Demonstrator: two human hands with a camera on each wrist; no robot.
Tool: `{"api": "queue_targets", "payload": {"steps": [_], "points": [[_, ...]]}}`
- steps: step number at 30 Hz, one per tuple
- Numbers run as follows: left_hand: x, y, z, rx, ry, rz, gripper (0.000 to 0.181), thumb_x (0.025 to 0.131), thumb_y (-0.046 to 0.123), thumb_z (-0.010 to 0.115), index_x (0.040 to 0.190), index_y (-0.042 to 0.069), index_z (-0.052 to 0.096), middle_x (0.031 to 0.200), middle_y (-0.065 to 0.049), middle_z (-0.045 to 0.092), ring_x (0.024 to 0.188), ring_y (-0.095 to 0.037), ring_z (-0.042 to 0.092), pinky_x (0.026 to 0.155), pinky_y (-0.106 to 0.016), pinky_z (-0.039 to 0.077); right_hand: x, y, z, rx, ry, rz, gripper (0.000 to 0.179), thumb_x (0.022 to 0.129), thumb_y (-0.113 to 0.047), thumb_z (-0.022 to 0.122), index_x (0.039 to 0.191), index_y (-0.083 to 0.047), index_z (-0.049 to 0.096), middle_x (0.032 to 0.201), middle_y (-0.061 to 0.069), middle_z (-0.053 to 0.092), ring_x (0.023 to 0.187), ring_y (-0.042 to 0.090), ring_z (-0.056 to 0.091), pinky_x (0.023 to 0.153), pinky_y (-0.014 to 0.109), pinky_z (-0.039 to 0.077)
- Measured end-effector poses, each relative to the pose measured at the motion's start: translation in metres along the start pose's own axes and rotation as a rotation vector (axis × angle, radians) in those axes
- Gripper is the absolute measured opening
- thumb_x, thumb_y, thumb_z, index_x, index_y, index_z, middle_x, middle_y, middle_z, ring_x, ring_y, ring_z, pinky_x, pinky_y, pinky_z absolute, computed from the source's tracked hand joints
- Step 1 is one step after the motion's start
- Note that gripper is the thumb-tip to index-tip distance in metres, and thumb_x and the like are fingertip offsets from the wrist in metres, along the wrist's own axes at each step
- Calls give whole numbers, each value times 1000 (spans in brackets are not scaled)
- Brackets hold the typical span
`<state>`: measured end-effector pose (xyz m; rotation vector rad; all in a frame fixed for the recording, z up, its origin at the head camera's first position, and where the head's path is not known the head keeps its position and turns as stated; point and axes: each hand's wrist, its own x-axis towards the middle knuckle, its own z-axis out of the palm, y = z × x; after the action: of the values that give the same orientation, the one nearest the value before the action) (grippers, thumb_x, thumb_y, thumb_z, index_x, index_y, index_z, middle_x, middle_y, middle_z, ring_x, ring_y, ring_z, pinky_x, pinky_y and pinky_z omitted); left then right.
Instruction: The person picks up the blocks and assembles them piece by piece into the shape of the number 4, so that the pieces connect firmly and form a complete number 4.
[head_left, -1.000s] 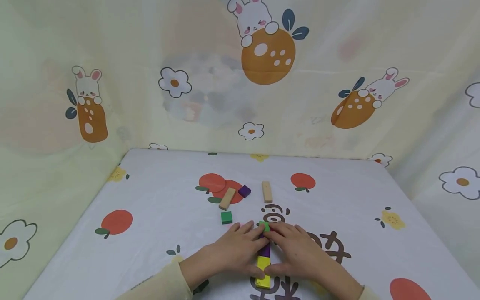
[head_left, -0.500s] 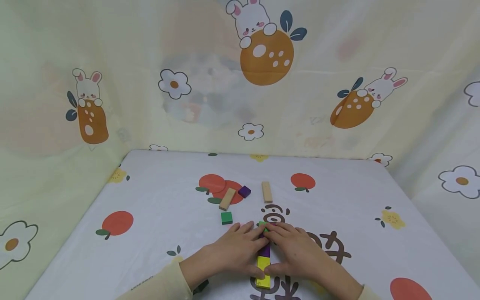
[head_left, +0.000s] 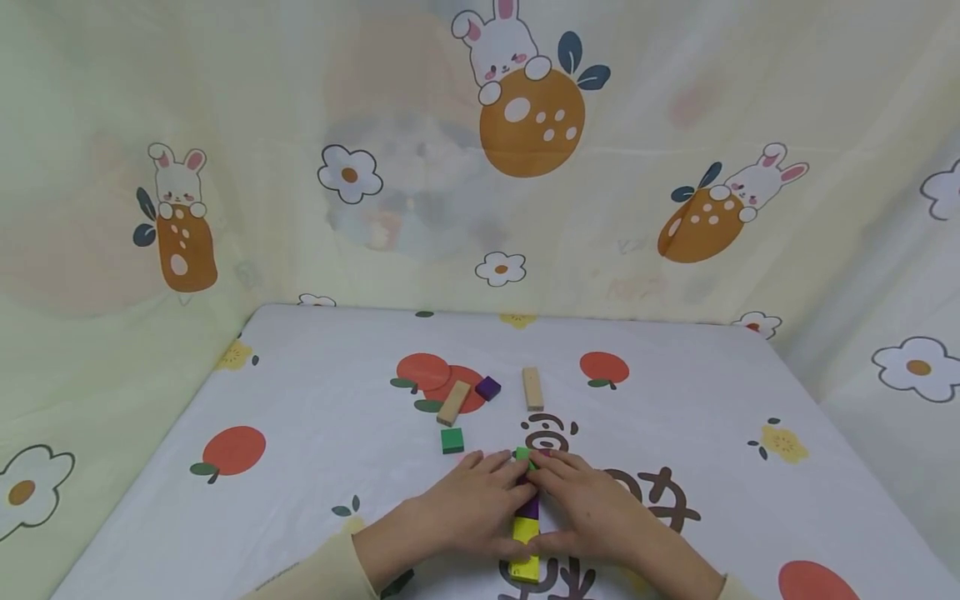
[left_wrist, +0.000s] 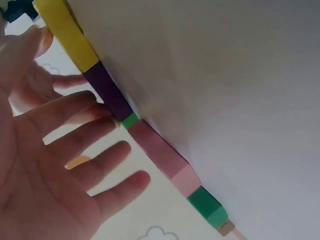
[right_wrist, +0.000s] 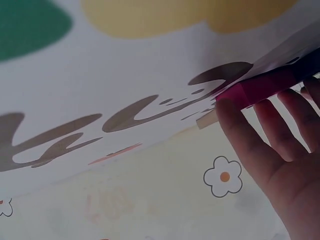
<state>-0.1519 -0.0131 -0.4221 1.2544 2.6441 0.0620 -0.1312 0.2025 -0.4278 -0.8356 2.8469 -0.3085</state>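
Note:
A row of blocks runs away from the person in the head view: a yellow block point(head_left: 525, 568), a purple block point(head_left: 529, 507) and a green block point(head_left: 522, 454). My left hand point(head_left: 472, 508) lies along the row's left side, my right hand point(head_left: 600, 512) along its right. Both thumb tips meet over the yellow block, and the fingertips reach the purple and green ones. The left wrist view has the left fingers extended beside the row, near a pink block point(left_wrist: 160, 150). In the right wrist view, straight right fingers touch a magenta block point(right_wrist: 250, 92).
Beyond the hands lie a loose green block point(head_left: 452, 441), two wooden blocks, one tilted point(head_left: 453, 403) and one straighter point(head_left: 532, 389), and a small purple block point(head_left: 488, 388). A dark object point(head_left: 397, 583) shows partly under the left forearm. Printed cloth point(head_left: 420, 275) hangs behind the table.
The head view has tilted up slightly, so everything sits a little lower in it. Hands and blocks keep nearly the same places on the table.

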Motion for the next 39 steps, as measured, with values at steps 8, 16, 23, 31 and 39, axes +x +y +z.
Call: {"api": "queue_targets", "payload": {"steps": [8, 16, 23, 31, 39], "points": [[-10, -12, -7, 79, 72, -36, 64, 93, 61, 67, 146, 28, 59, 156, 1, 53, 146, -26, 47, 116, -52, 42, 2, -2, 1, 1, -5, 18, 87, 80, -70, 75, 146, -16, 59, 158, 5, 50, 147, 34, 45, 107, 64, 47], [-10, -23, -5, 62, 150, -80, 55, 95, 54, 69, 142, 27, 61, 159, -2, 49, 143, -23, 50, 113, -48, 47, 2, -3, 0, -6, -10, 33, 84, 79, -70, 76, 144, -18, 61, 158, 4, 51, 146, 34, 45, 106, 65, 47], [-8, -36, -6, 101, 182, -132, 48, 95, 47, 72, 137, 26, 65, 146, -1, 61, 131, -22, 60, 106, -46, 52, 2, -3, 0, -10, -8, 23, 83, 79, -69, 76, 143, -18, 62, 157, 4, 52, 146, 33, 46, 106, 63, 48], [-9, -39, -5, 84, 179, -154, 32, 92, 32, 79, 124, 27, 74, 115, 4, 73, 107, -16, 66, 96, -36, 56, 2, -4, -2, -5, -17, 36, 84, 79, -71, 76, 143, -19, 62, 158, 4, 51, 146, 34, 45, 106, 63, 47], [-9, -39, -3, 132, 198, -98, 26, 94, 28, 78, 120, 26, 77, 107, 4, 75, 96, -13, 64, 88, -28, 55, 3, -5, -1, 8, -26, 44, 85, 78, -71, 76, 142, -18, 63, 157, 4, 52, 146, 34, 46, 106, 63, 48]]}}
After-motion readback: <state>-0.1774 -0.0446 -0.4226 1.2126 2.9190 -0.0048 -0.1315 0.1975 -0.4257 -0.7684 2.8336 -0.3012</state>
